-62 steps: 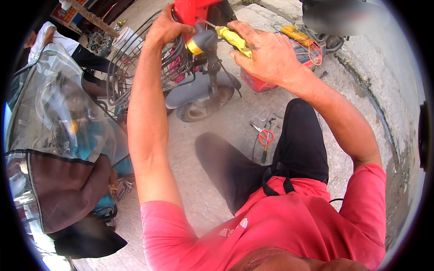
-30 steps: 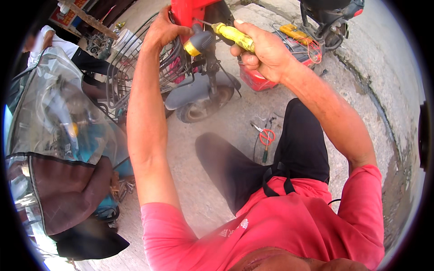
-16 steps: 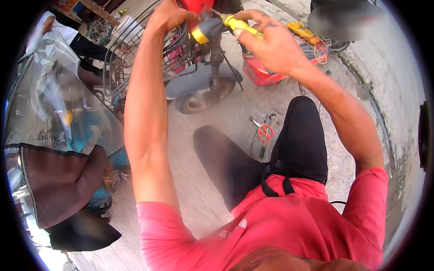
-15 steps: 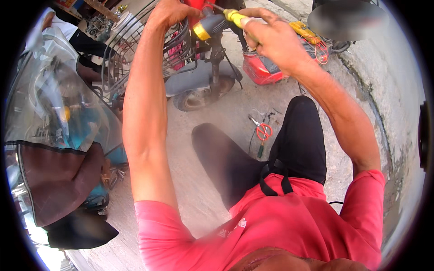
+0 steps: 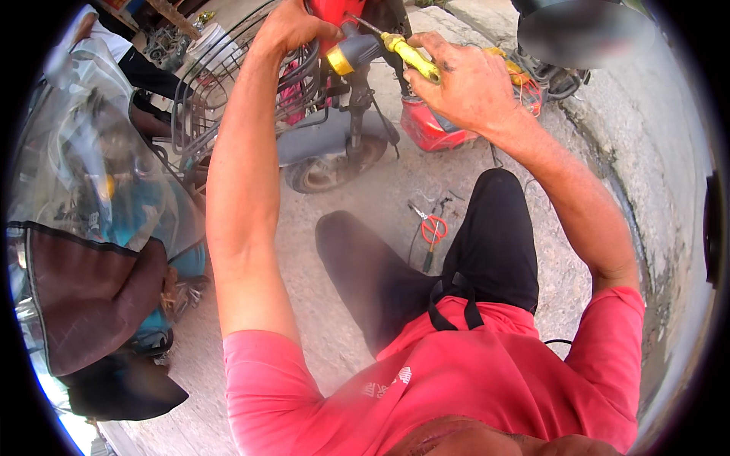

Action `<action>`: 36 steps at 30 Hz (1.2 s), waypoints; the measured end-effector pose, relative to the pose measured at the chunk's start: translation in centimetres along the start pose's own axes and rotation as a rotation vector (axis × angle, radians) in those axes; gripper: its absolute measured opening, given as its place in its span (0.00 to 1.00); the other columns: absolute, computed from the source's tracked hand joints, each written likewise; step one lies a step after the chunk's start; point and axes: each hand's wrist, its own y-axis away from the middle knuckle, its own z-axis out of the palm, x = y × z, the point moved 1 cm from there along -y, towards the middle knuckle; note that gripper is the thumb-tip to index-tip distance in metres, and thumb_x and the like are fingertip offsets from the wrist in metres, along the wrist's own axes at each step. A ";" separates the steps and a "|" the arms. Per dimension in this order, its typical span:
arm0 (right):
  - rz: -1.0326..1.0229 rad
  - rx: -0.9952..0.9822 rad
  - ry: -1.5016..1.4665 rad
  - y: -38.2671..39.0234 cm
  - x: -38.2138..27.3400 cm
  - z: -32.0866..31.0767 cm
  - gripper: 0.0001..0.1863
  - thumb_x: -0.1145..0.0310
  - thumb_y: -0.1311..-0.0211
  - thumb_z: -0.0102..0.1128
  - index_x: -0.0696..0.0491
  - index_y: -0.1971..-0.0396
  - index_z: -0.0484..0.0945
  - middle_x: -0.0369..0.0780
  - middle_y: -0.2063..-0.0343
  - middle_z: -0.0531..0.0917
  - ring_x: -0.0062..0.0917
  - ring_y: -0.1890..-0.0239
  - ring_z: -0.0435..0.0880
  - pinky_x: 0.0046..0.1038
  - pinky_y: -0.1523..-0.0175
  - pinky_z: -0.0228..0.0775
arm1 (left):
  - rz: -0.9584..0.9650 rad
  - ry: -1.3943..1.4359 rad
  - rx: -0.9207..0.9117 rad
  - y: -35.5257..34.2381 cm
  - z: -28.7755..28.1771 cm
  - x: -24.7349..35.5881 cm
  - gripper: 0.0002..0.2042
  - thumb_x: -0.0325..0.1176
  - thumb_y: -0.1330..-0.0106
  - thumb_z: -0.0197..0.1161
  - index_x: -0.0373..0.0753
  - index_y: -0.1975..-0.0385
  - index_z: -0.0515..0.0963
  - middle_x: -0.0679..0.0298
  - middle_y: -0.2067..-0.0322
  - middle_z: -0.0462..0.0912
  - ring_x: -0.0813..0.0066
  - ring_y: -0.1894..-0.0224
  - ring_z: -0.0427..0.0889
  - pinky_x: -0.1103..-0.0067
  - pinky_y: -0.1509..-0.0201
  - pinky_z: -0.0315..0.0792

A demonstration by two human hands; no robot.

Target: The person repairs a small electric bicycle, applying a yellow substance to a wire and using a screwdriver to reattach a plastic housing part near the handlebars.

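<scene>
My right hand [image 5: 475,80] holds a yellow-handled screwdriver [image 5: 411,57] between thumb and fingers, with part of the handle showing. Its thin shaft slants up and left, the tip at the lower edge of a red panel [image 5: 333,11] on a two-wheeled vehicle. My left hand [image 5: 295,29] grips that panel from the left, thumb along its lower side; the other fingers are mostly hidden at the upper edge. Just below the panel juts a dark grey cylindrical part with a yellow band [image 5: 340,61].
Left of the vehicle's front wheel [image 5: 323,171] is a black wire basket [image 5: 201,114]. Orange-handled scissors [image 5: 433,228] and a green-handled tool [image 5: 427,262] lie on the concrete between my knees. A red case [image 5: 433,129] stands behind my right hand. Clear sheeting with a brown flap [image 5: 91,296] hangs at left.
My right hand has shifted slightly down, its fingers looser so more of the screwdriver handle shows. My left hand stays at the red panel. The whole view has tilted a little.
</scene>
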 end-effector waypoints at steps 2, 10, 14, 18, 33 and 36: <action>-0.011 -0.021 0.016 -0.1 0.0 0.4 0.24 0.53 0.38 0.66 0.45 0.45 0.78 0.47 0.80 0.83 0.45 0.70 0.87 0.43 0.64 0.77 | -0.029 -0.006 -0.010 -0.2 0.1 -0.1 0.46 0.26 0.61 0.78 0.29 0.35 0.67 0.53 0.57 0.86 0.65 0.56 0.86 0.70 0.54 0.81; 0.800 -0.353 -1.778 -0.8 0.1 1.7 0.14 0.58 0.25 0.56 0.54 0.55 0.77 0.35 0.74 0.81 0.12 0.84 0.71 0.16 0.77 0.60 | -0.016 -0.192 0.035 0.4 -0.6 0.6 0.42 0.27 0.61 0.79 0.28 0.38 0.69 0.53 0.59 0.87 0.66 0.57 0.86 0.70 0.55 0.81; 0.788 -0.319 -1.554 -1.1 0.3 -0.8 0.18 0.52 0.27 0.60 0.53 0.53 0.78 0.37 0.72 0.84 0.09 0.83 0.72 0.14 0.78 0.61 | -0.040 -0.032 -0.046 0.1 0.1 0.7 0.43 0.27 0.62 0.79 0.28 0.38 0.70 0.54 0.57 0.87 0.69 0.56 0.86 0.71 0.54 0.81; 0.447 -0.241 -0.991 -1.6 0.0 -1.4 0.29 0.52 0.39 0.70 0.55 0.44 0.77 0.37 0.67 0.87 0.12 0.80 0.75 0.18 0.73 0.68 | -0.036 -0.091 0.009 1.5 -1.2 2.1 0.44 0.29 0.62 0.79 0.30 0.38 0.70 0.53 0.57 0.87 0.65 0.57 0.87 0.70 0.54 0.82; 0.999 -0.144 -1.828 0.0 -2.2 0.6 0.17 0.54 0.23 0.50 0.53 0.57 0.77 0.28 0.78 0.74 0.12 0.84 0.60 0.20 0.78 0.52 | -0.015 -0.059 -0.039 1.1 -0.4 2.1 0.40 0.27 0.63 0.77 0.31 0.41 0.73 0.55 0.62 0.87 0.68 0.62 0.87 0.72 0.57 0.82; 0.665 -0.218 -1.285 -0.5 -0.8 -0.2 0.20 0.51 0.28 0.56 0.55 0.55 0.78 0.36 0.73 0.78 0.16 0.78 0.67 0.24 0.74 0.60 | 0.049 -0.114 0.024 0.6 -0.5 0.9 0.46 0.30 0.62 0.78 0.34 0.34 0.70 0.55 0.58 0.87 0.67 0.57 0.86 0.72 0.50 0.79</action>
